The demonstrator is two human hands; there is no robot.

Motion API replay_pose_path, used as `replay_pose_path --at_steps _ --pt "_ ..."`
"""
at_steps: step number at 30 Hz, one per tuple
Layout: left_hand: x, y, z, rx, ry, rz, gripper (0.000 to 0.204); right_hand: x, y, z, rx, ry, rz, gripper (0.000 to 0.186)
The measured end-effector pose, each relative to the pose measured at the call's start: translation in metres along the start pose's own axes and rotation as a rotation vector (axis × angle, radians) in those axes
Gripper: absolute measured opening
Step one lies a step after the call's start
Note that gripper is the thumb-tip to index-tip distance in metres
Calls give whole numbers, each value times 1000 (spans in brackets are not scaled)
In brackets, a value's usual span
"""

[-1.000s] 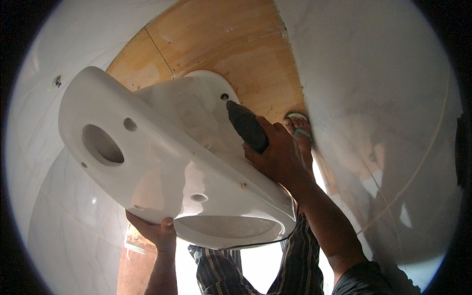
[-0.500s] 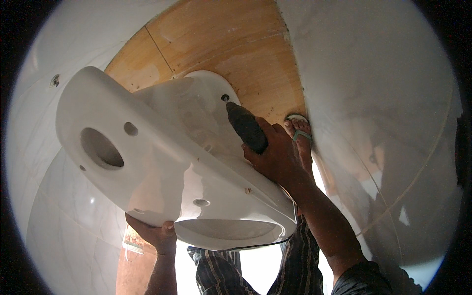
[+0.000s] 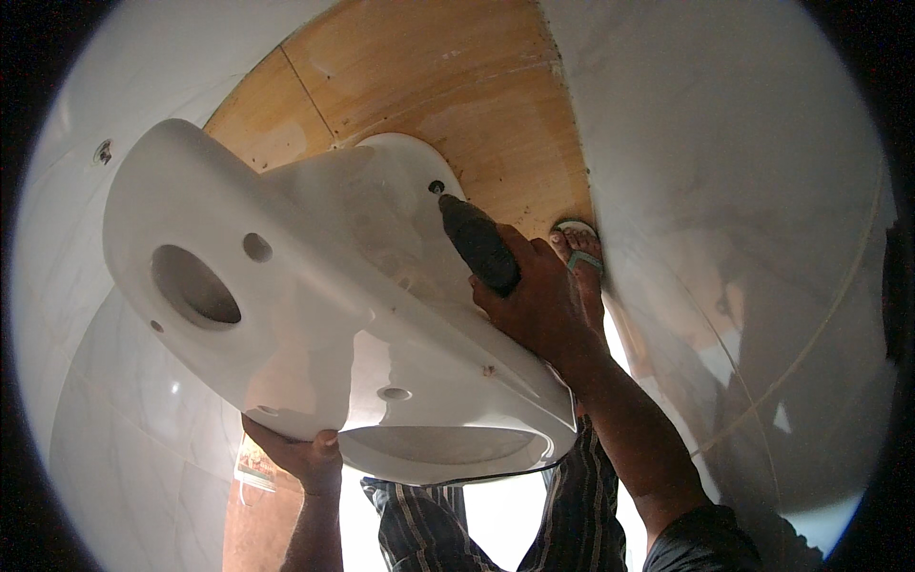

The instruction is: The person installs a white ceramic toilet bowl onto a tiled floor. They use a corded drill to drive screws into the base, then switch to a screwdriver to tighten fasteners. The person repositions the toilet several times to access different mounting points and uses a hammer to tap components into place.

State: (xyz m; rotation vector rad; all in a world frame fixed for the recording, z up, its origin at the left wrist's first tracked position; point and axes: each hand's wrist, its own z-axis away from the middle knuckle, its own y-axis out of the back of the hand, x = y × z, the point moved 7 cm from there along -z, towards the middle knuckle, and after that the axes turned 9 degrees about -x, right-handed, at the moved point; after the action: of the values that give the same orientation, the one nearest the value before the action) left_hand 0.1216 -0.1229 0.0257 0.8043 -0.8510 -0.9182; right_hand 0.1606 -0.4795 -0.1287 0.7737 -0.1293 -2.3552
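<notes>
A white ceramic toilet bowl (image 3: 315, 315) fills the middle of the view, with a large round opening and smaller holes in its upper face. My left hand (image 3: 303, 458) grips its near edge at the lower left, thumb showing and fingers partly hidden beneath. My right hand (image 3: 538, 291) is wrapped round a dark power drill (image 3: 478, 250). The drill's tip points at a small dark hole (image 3: 437, 187) in the rounded foot of the bowl, close to the tan floor; whether the bit touches a screw there is too small to tell.
Tan floor tiles (image 3: 477, 76) lie beyond the bowl. Grey-white marbled tile walls (image 3: 724, 191) rise on the right and left. A small pipe fitting (image 3: 102, 152) sticks out of the left wall. My sandalled foot (image 3: 579, 246) stands beside the right wall; striped trousers (image 3: 419, 529) show below.
The bowl has shifted very slightly to the left and up in the picture. My right hand and the drill stay nearly in place; the left hand keeps its grip.
</notes>
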Motion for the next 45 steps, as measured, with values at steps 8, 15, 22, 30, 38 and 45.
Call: replay_pose_path --at_steps 8,15,22,30,38,45 --pt "-1 1 -1 14 1 20 117 -13 6 -1 -23 7 38 65" --pt "1 -2 3 -15 113 93 119 -46 8 -4 -51 -91 108 61" --pt "-15 -10 23 -98 228 127 120 -55 12 -4 -122 -73 144 62" --pt "-23 -10 16 -96 234 138 121 -52 10 -7 -67 -119 101 62" --pt "-24 -12 19 -136 255 146 123 -77 9 -14 -97 -19 304 60" --pt "-20 -14 21 -165 264 154 124 -93 10 -22 -94 38 462 40"
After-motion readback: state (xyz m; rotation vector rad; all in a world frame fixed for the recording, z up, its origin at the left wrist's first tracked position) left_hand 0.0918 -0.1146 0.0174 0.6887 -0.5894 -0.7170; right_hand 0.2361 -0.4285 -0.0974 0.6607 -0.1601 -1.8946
